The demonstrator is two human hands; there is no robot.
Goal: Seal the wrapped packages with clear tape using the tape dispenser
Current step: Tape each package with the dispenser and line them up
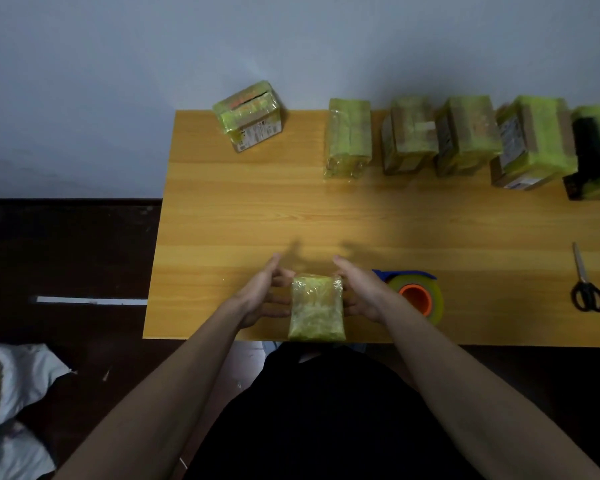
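A small green wrapped package (316, 308) stands at the front edge of the wooden table (326, 220). My left hand (265, 294) holds its left side with the fingers against the wrap, and my right hand (359, 292) holds its right side, thumb up over the top corner. The tape dispenser (418, 294), blue with an orange core and a clear tape roll, lies on the table just right of my right hand, untouched.
Several green wrapped packages (465, 136) stand in a row along the back right. One more package (248, 116) sits alone at the back left. Black scissors (586, 285) lie at the right. A white bag (11, 386) is on the dark floor at the left.
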